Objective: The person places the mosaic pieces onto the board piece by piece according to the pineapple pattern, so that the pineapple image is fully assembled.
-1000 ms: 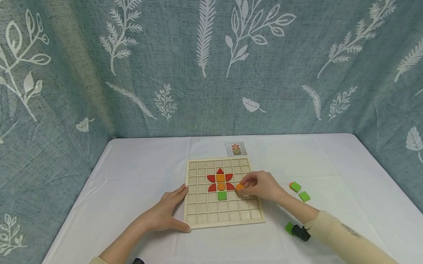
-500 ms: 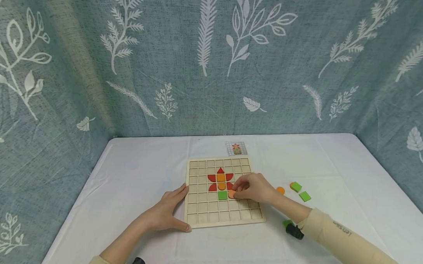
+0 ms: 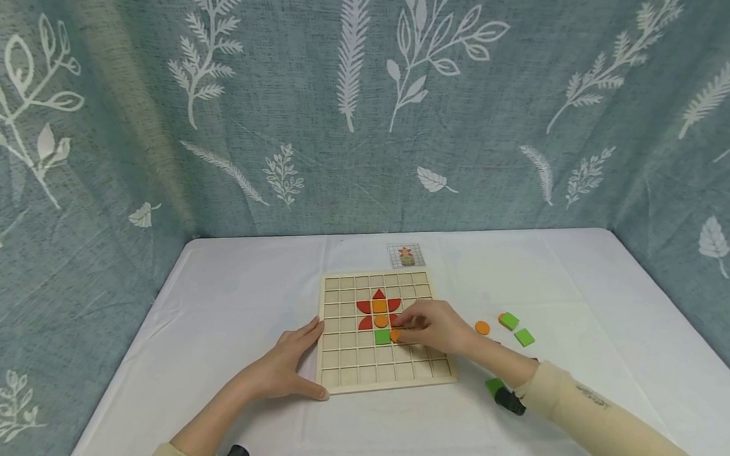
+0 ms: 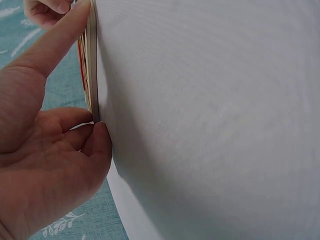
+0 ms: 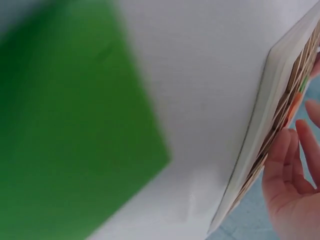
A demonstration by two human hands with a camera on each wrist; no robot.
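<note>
My left hand point(image 3: 284, 369) rests against the left edge of the wooden grid board point(image 3: 349, 359), thumb and fingers spread along it; in the left wrist view its fingertips touch the board's side point(image 4: 92, 65). Over the board's right half, my right hand point(image 3: 437, 324) pinches an orange disc point(image 3: 395, 336) at the cell right of a green square point(image 3: 382, 336). Above that square sit another orange disc, an orange square point(image 3: 379, 306), a red triangle point(image 3: 379, 294) and red petal pieces point(image 3: 363, 307). My fingers partly hide the lower right petal.
A small pattern card point(image 3: 406, 255) lies behind the board. Right of it are a loose orange disc point(image 3: 482, 328) and green squares point(image 3: 524, 337). Another green square point(image 3: 494, 387) lies under the right wrist's black camera point(image 3: 510, 401). A patterned curtain point(image 3: 355, 174) hangs behind the table.
My right hand has moved left and slightly nearer, bringing the orange disc from the board's right side to beside the green square. A loose orange disc has come into view. My left hand stays put.
</note>
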